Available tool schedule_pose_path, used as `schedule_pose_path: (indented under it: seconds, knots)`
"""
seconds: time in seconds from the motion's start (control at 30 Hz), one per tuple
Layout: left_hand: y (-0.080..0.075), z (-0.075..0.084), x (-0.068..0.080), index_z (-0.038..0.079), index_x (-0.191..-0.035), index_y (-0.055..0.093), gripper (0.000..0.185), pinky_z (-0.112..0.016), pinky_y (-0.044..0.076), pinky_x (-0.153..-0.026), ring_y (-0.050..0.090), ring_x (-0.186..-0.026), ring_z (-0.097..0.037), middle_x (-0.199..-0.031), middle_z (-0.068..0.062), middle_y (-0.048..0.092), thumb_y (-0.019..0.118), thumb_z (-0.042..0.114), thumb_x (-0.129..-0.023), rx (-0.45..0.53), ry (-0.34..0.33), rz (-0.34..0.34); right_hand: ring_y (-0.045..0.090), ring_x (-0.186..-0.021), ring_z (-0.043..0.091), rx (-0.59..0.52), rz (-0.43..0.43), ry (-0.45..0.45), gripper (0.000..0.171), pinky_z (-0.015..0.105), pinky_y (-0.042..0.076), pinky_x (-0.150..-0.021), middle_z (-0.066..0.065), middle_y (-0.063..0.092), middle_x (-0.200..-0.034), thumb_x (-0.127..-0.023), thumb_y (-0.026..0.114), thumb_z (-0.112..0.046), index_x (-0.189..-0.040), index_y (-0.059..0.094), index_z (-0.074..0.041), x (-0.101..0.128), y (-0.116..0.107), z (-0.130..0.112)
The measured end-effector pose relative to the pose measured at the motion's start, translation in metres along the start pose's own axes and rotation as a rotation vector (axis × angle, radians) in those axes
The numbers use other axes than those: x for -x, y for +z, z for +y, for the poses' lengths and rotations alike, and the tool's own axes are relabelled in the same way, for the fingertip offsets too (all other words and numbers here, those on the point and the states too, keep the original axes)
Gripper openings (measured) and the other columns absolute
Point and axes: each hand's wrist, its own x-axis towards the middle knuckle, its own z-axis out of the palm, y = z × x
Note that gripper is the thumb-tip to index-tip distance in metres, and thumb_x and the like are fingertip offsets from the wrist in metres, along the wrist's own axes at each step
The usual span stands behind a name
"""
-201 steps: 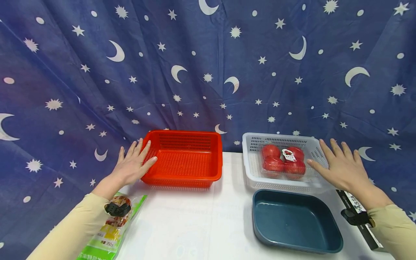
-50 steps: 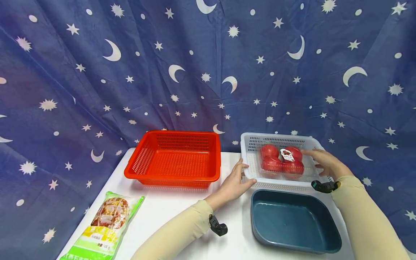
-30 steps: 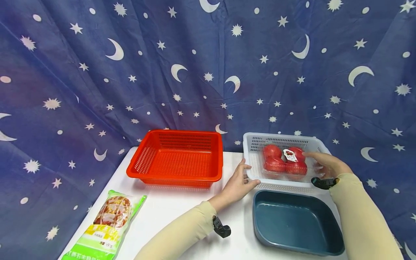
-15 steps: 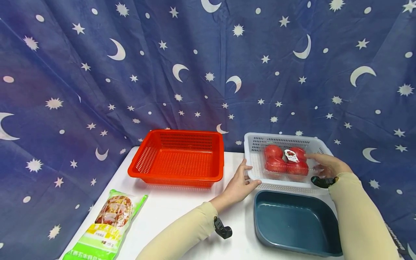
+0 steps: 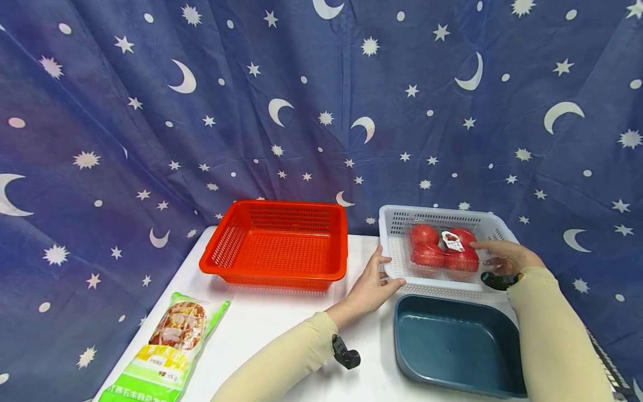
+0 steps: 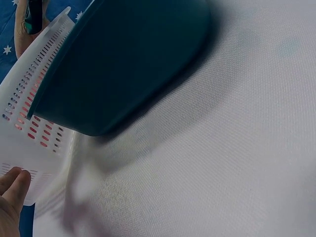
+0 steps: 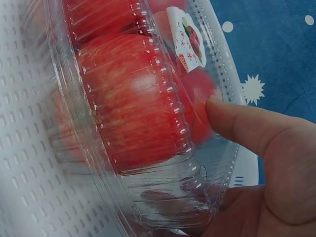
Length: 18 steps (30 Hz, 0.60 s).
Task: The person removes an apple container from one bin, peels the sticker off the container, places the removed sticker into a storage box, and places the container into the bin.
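- Right hand (image 5: 504,258): reaches into the white basket (image 5: 397,262), thumb pressed on top of the clear apple pack (image 5: 442,252) and fingers curled under its near edge, as the right wrist view shows; the pack is gripped.
- Apple pack: lies inside the white basket, red apples visible through the lid, a small label (image 5: 452,241) on top.
- Left hand (image 5: 372,286): fingers fairly straight, resting against the basket's front left corner; it grips nothing.
- White basket: on the table (image 5: 281,324), far right, directly behind the teal tray (image 5: 454,346).
- Red basket (image 5: 276,245): far left of centre.
- Green snack bag (image 5: 168,346): near left corner of the table.
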Motion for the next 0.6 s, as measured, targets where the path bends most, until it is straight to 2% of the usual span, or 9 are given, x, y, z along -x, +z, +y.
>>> schedule_pose_path:
  seconds: [0.23,0.4,0.5,0.6]
  knots:
    - [0.0002,0.0007,-0.0016,0.012,-0.162,0.022,0.089,-0.024,0.052,-0.096,0.063,-0.115,-0.013,-0.163,-0.003,0.031,0.075,0.032,-0.094,-0.008,0.000,-0.003,0.022,-0.140,0.054,-0.029,0.013,-0.007,0.099,0.056,0.038,-0.113,0.042,0.011,-0.154,-0.104,0.053,-0.045,-0.153,-0.009,0.015,0.0020,-0.0007,0.0003]
    - [0.0006,0.0002,-0.0014,0.012,-0.163,0.018,0.093,-0.023,0.052,-0.096,0.064,-0.115,-0.012,-0.155,-0.001,0.041,0.076,0.032,-0.094,-0.009,0.001,-0.001,0.024,-0.139,0.052,-0.063,0.043,0.013,0.102,0.051,0.045,-0.108,0.042,0.013,-0.153,-0.103,0.058,-0.043,-0.153,-0.010,0.014,0.0022,-0.0008,-0.0005]
    - [0.0001,-0.0002,-0.0011,0.012,-0.164,0.014,0.096,-0.024,0.052,-0.096,0.064,-0.115,-0.013,-0.147,0.000,0.048,0.075,0.032,-0.094,-0.010,0.001,0.001,0.025,-0.138,0.052,-0.089,0.047,0.023,0.106,0.047,0.054,-0.098,0.041,0.012,-0.153,-0.101,0.062,-0.046,-0.155,-0.010,0.011,0.0012,-0.0008,-0.0021]
    - [0.0005,-0.0001,-0.0010,0.011,-0.164,0.013,0.097,-0.026,0.052,-0.097,0.064,-0.115,-0.012,-0.146,0.000,0.049,0.076,0.032,-0.094,-0.011,0.002,0.001,0.028,-0.135,0.048,-0.123,0.035,0.029,0.111,0.040,0.059,-0.088,0.040,0.012,-0.152,-0.099,0.064,-0.048,-0.156,-0.011,0.009,0.0018,-0.0012,-0.0029]
